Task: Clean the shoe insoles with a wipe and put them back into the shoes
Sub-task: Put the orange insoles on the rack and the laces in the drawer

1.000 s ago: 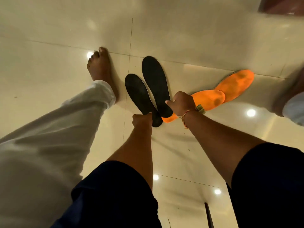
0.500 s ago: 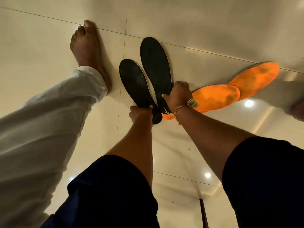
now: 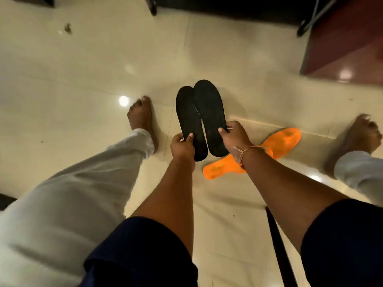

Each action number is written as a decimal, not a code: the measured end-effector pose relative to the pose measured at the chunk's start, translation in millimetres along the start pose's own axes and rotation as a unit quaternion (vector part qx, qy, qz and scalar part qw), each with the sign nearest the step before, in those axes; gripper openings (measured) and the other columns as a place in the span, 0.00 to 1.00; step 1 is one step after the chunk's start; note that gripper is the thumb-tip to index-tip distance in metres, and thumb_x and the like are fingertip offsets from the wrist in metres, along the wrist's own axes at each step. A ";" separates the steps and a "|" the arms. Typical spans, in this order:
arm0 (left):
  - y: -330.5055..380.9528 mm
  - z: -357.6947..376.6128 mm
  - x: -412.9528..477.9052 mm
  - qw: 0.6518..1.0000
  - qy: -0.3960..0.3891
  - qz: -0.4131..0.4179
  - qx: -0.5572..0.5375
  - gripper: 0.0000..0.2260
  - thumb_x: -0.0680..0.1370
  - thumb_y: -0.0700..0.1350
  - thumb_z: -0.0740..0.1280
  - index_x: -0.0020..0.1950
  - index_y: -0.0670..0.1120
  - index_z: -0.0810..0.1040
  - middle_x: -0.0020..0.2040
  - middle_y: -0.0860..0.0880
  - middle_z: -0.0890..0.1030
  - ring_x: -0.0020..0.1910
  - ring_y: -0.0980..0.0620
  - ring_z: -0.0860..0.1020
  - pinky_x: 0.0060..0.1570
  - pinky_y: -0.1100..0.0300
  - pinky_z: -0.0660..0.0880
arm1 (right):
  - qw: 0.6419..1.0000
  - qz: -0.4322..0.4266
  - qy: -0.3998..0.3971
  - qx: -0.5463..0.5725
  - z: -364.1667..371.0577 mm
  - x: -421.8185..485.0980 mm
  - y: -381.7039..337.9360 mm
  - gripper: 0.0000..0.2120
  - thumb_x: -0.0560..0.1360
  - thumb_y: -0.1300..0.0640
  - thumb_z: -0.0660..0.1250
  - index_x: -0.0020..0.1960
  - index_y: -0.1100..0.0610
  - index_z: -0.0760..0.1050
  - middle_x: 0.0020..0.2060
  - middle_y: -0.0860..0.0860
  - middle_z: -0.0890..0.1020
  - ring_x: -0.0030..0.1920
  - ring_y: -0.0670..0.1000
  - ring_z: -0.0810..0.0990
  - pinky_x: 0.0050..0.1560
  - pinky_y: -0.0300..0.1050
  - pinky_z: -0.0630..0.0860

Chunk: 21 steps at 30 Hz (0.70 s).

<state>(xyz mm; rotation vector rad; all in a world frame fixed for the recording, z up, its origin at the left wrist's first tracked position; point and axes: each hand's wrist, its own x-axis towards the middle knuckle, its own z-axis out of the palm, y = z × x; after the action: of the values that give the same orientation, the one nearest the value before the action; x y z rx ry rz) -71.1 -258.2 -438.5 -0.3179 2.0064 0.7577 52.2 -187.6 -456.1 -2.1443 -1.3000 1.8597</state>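
The left hand (image 3: pixel 182 146) held the left black insole (image 3: pixel 190 121) near its heel end, its grip pinching the edge with the thumb on the top face and the fingers curled beneath. The right hand (image 3: pixel 235 136) held the right black insole (image 3: pixel 210 112) in the same way, its grip closed on the insole's right edge, thumb on top. Both black insoles pointed away from the person, toes far, side by side between the legs, the right one reaching a little farther and its inner edge lying against or just over the left one's. Whether they rested on the tiled floor (image 3: pixel 238 204) or hung just above it could not be told.

The near orange insole (image 3: pixel 221 168) lay on the floor just right of the black heels, partly behind the right wrist with its thread bracelet (image 3: pixel 245 152). The far orange insole (image 3: pixel 285 140) lay farther right; the wrist hid where the two met.

A bare left foot (image 3: pixel 141 117) stood left of the insoles, a bare right foot (image 3: pixel 362 131) at the right edge. A dark red cabinet (image 3: pixel 348 42) stood at the far right
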 end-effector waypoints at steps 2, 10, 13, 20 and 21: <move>30.7 -5.4 -25.6 0.998 -0.044 0.031 -0.019 0.17 0.82 0.48 0.68 0.70 0.50 0.74 0.64 0.47 0.79 0.61 0.44 0.79 0.61 0.46 0.78 | 0.997 -0.007 -0.012 0.074 -21.7 -21.1 -28.4 0.12 0.81 0.57 0.64 0.64 0.54 0.72 0.60 0.54 0.78 0.59 0.56 0.77 0.62 0.52 0.76; 123.6 -46.9 -126.6 0.953 -0.234 0.126 -0.144 0.18 0.81 0.33 0.64 0.68 0.47 0.73 0.62 0.42 0.81 0.58 0.39 0.82 0.54 0.41 0.81 | 0.948 -0.057 -0.082 0.301 -74.4 -106.2 -119.4 0.22 0.81 0.67 0.60 0.70 0.48 0.69 0.64 0.47 0.78 0.62 0.55 0.78 0.44 0.53 0.80; 146.3 -62.8 -156.2 0.942 -0.230 0.154 -0.191 0.13 0.83 0.36 0.62 0.67 0.45 0.74 0.62 0.43 0.81 0.58 0.39 0.82 0.50 0.39 0.82 | 0.934 -0.097 -0.083 0.334 -81.5 -131.7 -140.7 0.15 0.81 0.62 0.63 0.66 0.49 0.73 0.61 0.47 0.81 0.60 0.54 0.79 0.41 0.49 0.79; 198.0 -79.8 -182.7 0.909 -0.239 0.174 -0.293 0.13 0.84 0.36 0.61 0.68 0.46 0.73 0.61 0.41 0.79 0.59 0.36 0.79 0.53 0.37 0.81 | 0.911 -0.155 -0.049 0.379 -85.8 -155.0 -189.5 0.16 0.81 0.57 0.64 0.68 0.47 0.70 0.57 0.51 0.82 0.55 0.55 0.83 0.47 0.51 0.84; 205.7 -80.0 -180.8 0.908 -0.242 0.175 -0.296 0.13 0.84 0.35 0.60 0.68 0.45 0.73 0.61 0.40 0.78 0.59 0.36 0.79 0.54 0.38 0.81 | 0.912 -0.165 -0.044 0.374 -85.8 -154.0 -197.9 0.16 0.82 0.57 0.64 0.68 0.48 0.71 0.57 0.50 0.83 0.54 0.54 0.84 0.47 0.50 0.84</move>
<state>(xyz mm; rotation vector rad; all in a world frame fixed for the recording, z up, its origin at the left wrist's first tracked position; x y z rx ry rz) -133.3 -162.7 -177.0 -0.0916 1.3381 1.5166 20.9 -106.9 -205.6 -1.3690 -0.7022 1.8883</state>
